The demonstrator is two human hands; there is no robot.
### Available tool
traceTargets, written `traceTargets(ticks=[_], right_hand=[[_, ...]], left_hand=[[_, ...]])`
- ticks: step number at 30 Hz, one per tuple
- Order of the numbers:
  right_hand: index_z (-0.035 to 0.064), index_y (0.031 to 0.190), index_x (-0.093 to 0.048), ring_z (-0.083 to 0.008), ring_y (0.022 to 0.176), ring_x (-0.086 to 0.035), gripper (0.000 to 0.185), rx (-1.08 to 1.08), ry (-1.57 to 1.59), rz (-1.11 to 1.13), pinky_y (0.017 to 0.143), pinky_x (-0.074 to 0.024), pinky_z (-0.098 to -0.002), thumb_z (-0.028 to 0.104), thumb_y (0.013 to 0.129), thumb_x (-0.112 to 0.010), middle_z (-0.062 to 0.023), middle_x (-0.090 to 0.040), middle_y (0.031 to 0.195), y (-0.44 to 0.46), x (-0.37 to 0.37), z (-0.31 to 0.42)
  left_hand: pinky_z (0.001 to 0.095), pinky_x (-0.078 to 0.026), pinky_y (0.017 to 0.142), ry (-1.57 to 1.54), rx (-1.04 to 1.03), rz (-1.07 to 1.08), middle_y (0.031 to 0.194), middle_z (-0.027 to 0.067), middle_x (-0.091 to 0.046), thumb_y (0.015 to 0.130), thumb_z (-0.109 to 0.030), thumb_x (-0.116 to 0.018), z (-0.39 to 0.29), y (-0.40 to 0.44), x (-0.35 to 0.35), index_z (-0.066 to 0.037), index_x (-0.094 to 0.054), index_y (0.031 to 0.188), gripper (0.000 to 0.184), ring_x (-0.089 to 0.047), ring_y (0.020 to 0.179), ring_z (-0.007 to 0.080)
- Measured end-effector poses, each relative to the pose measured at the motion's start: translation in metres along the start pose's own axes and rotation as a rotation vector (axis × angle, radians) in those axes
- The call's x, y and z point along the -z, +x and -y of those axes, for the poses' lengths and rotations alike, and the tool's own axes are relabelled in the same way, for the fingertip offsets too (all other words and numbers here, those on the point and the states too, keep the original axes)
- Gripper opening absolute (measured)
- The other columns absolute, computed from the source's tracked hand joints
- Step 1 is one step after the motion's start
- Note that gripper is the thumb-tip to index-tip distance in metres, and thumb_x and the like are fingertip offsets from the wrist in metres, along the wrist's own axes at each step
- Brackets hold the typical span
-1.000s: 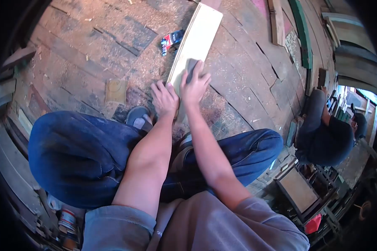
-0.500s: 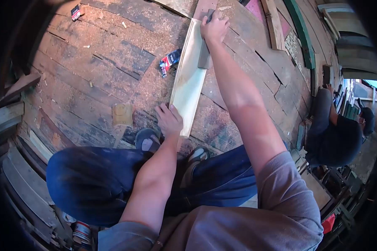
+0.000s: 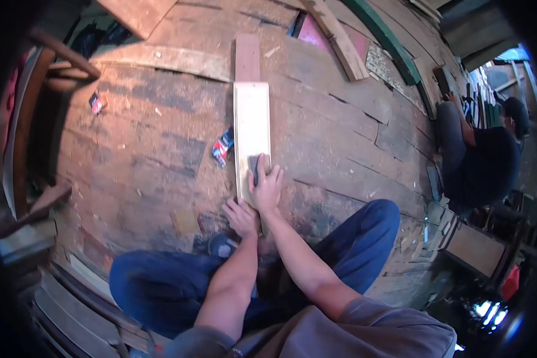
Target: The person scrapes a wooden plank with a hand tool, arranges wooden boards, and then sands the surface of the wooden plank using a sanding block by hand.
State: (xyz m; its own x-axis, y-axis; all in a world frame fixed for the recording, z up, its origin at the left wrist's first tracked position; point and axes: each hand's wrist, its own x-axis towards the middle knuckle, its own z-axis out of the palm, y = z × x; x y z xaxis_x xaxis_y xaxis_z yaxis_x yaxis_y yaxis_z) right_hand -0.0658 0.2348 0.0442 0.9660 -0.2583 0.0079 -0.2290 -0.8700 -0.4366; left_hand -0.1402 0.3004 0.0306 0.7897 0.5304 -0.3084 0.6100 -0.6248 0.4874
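Note:
A long pale wooden board with a raised edge lies lengthwise on the floor in front of me. My left hand grips its near end, fingers over the left edge. Just beyond and to the right, my right hand presses a dark grey sanding block onto the board's face. That hand covers much of the block. Under the far end of the board a reddish plank sticks out.
A red and blue packet lies left of the board, and a smaller packet farther left. Sawdust covers the plank floor. Timber pieces lie at the far right. Another person crouches on the right.
My right hand has drawn the sanding block from the far end of the board back toward the near end. My left hand stays at the near end. The camera view has shifted.

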Motion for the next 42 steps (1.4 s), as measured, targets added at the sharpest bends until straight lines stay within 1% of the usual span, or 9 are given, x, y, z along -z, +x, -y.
traceTargets(ticks=[8,13,16,21,26,30,34,36,42], right_hand=[[0.0028,0.145,-0.047,-0.0457,0.106,-0.049,0.063,0.081,0.016,-0.250,0.094,-0.0441,-0.0534,0.027,0.089,-0.064,-0.0275,-0.049,0.115,0.158,-0.024,0.012],[0.0029,0.144,-0.046,-0.0417,0.113,-0.049,0.064,0.011,0.020,-0.158,0.098,-0.0436,-0.0504,0.030,0.089,-0.063,-0.0261,-0.049,0.122,0.261,-0.016,0.027],[0.0037,0.143,-0.047,-0.0438,0.115,-0.049,0.063,0.088,0.029,-0.140,0.099,-0.0439,-0.0517,0.028,0.088,-0.064,-0.0265,-0.048,0.124,0.253,-0.010,0.016],[0.0047,0.144,-0.044,-0.0472,0.116,-0.048,0.065,0.185,0.017,-0.112,0.100,-0.0443,-0.0537,0.026,0.087,-0.066,-0.0279,-0.046,0.129,0.089,-0.009,-0.020],[0.0091,0.148,-0.041,-0.0501,0.115,-0.051,0.067,0.055,0.079,0.277,0.099,-0.0455,-0.0531,0.028,0.090,-0.065,-0.0286,-0.048,0.128,0.035,0.071,-0.024],[0.0083,0.150,-0.039,-0.0452,0.110,-0.056,0.071,0.042,0.358,0.174,0.097,-0.0471,-0.0476,0.028,0.089,-0.069,-0.0307,-0.052,0.124,0.066,0.190,-0.013],[0.0137,0.152,-0.042,-0.0356,0.091,-0.055,0.070,0.351,0.448,-0.224,0.085,-0.0480,-0.0440,0.028,0.090,-0.071,-0.0240,-0.054,0.104,0.093,0.223,-0.046],[0.0128,0.152,-0.042,-0.0336,0.087,-0.053,0.069,0.223,0.536,-0.232,0.084,-0.0470,-0.0416,0.028,0.090,-0.070,-0.0219,-0.052,0.100,0.087,0.268,-0.038],[0.0122,0.153,-0.040,-0.0316,0.084,-0.051,0.070,0.106,0.599,-0.353,0.082,-0.0467,-0.0404,0.026,0.092,-0.069,-0.0190,-0.045,0.097,0.085,0.303,-0.028]], left_hand=[[0.0555,-0.045,0.080,0.011,-0.075,-0.084,0.108,0.0256,-0.049,0.104,-0.032,-0.038,-0.008,-0.001,0.001,0.000,-0.051,0.118,0.037,-0.056,0.096,0.0478],[0.0552,-0.046,0.082,0.011,-0.133,-0.071,0.109,0.0267,-0.049,0.104,-0.031,-0.037,-0.004,0.000,0.005,0.001,-0.050,0.113,0.036,-0.056,0.099,0.0481],[0.0564,-0.047,0.080,0.002,-0.115,-0.067,0.110,0.0239,-0.048,0.103,-0.034,-0.038,-0.005,-0.002,0.005,-0.001,-0.050,0.116,0.038,-0.057,0.099,0.0467],[0.0578,-0.046,0.080,0.057,-0.101,-0.114,0.112,0.0260,-0.048,0.103,-0.035,-0.037,0.013,-0.001,-0.008,-0.001,-0.050,0.118,0.040,-0.057,0.100,0.0481],[0.0595,-0.046,0.082,-0.037,-0.098,-0.036,0.121,0.0309,-0.047,0.102,-0.036,-0.038,-0.002,-0.004,0.008,0.000,-0.047,0.120,0.041,-0.058,0.099,0.0511],[0.0582,-0.040,0.101,0.218,-0.030,-0.187,0.127,0.0313,-0.047,0.100,-0.032,-0.044,-0.003,0.004,-0.002,0.006,-0.043,0.125,0.046,-0.048,0.119,0.0514],[0.0533,-0.026,0.116,0.537,-0.460,-0.191,0.148,0.0303,-0.037,0.099,-0.034,-0.047,-0.041,0.034,-0.009,0.006,-0.031,0.146,0.063,-0.034,0.138,0.0471],[0.0507,-0.024,0.118,0.297,-0.692,-0.030,0.155,0.0246,-0.032,0.099,-0.035,-0.049,-0.088,0.047,0.003,0.003,-0.025,0.152,0.070,-0.033,0.143,0.0410],[0.0466,-0.013,0.124,0.451,-0.974,0.037,0.164,0.0186,-0.020,0.099,-0.038,-0.050,-0.083,0.076,-0.021,-0.003,-0.014,0.159,0.079,-0.019,0.151,0.0337]])
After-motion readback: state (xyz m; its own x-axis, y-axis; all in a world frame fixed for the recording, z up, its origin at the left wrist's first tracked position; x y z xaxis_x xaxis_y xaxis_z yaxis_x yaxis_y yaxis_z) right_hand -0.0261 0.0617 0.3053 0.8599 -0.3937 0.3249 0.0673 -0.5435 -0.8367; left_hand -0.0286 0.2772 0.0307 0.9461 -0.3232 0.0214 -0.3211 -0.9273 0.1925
